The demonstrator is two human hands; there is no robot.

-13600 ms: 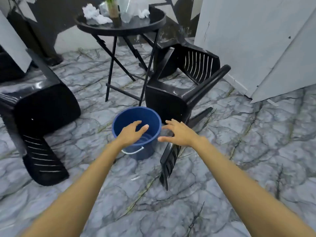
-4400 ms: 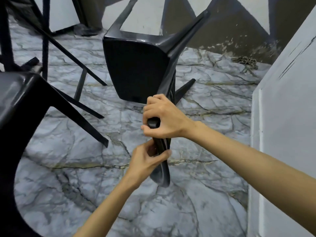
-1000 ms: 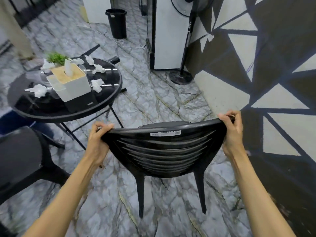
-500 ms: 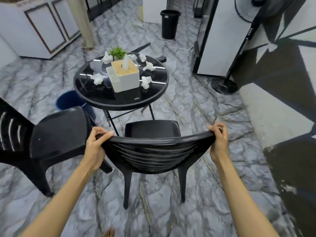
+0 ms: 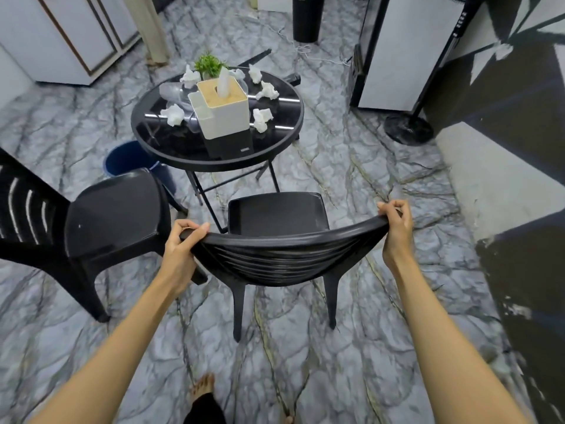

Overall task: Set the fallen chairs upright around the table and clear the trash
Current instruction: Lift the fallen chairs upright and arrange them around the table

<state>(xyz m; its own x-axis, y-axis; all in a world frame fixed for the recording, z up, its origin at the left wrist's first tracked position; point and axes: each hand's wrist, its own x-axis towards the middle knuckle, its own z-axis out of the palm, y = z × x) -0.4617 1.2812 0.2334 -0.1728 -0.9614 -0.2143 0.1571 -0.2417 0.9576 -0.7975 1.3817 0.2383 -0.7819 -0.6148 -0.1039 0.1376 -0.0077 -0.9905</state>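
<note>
A black plastic chair (image 5: 276,215) stands upright in front of me, its seat facing the round black table (image 5: 171,149). My left hand (image 5: 180,246) grips the left end of its backrest top, and my right hand (image 5: 396,231) grips the right end. A second black chair (image 5: 113,209) stands upright at the left. Several crumpled white tissues (image 5: 261,117) lie scattered on the tabletop around a white tissue box (image 5: 221,113). A blue bucket (image 5: 128,159) sits on the floor, partly hidden behind the table and the left chair.
A small green plant (image 5: 209,64) stands at the table's far side. A black bin (image 5: 305,18) is far back. A standing fan's base (image 5: 408,128) and a black-and-white wall (image 5: 504,166) lie to the right. White cabinets (image 5: 61,41) stand at the back left. My foot (image 5: 201,391) shows below.
The chair in my hands has swung round from the wall to face the table and now stands closer to it. Both hands keep their grip on the backrest.
</note>
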